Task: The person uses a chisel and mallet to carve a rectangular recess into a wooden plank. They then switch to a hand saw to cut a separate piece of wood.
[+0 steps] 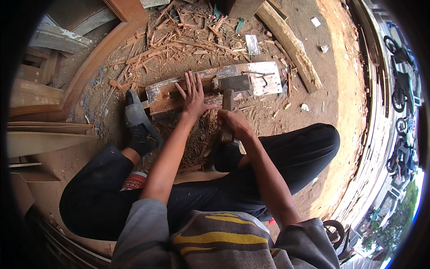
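Note:
My left hand [193,96] lies with its fingers spread on a worn, splintered wooden board [159,97] on the ground in front of me. My right hand [235,122] is closed round the wooden handle of a hammer [235,83]. The hammer's blocky grey metal head rests on or just above the board's right part; I cannot tell if it touches. A pale, scuffed panel [270,71] covers the board's right end, with a thin, dark bent piece of metal [264,81] on it.
Wood splinters [179,47] litter the dirt beyond the board. A rough timber [293,49] lies at the far right. Wooden frames [89,80] and panels [49,139] crowd the left. My sandalled foot [136,112] stands by the board's left end. Motorcycles [403,89] are parked far right.

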Tool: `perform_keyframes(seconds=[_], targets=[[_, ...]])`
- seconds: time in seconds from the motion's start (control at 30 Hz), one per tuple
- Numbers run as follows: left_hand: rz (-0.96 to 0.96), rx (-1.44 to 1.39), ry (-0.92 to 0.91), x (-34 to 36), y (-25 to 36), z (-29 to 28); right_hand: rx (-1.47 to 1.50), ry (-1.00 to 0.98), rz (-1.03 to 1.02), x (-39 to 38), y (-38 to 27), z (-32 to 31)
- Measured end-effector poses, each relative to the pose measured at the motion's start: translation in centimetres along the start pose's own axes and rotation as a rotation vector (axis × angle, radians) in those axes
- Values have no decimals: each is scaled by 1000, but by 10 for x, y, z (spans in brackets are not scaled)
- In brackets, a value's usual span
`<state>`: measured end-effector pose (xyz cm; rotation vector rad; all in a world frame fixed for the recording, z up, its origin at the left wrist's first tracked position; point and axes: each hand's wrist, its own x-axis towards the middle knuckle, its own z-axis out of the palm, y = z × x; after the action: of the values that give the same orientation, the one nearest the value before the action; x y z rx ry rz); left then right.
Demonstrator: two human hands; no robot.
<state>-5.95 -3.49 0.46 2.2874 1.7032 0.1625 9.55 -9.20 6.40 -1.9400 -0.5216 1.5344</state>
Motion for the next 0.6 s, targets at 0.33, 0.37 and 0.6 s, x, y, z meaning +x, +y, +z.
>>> perform_keyframes(seconds=[0.33, 0.37, 0.6], targets=[[36, 47, -56, -5, 11, -1, 661, -111, 65, -12, -50, -84], [29, 45, -66, -4, 11, -3, 715, -82, 40, -15, -65, -93], [32, 10, -10, -5, 5, -8, -93, -216, 123, -2, 6, -4]])
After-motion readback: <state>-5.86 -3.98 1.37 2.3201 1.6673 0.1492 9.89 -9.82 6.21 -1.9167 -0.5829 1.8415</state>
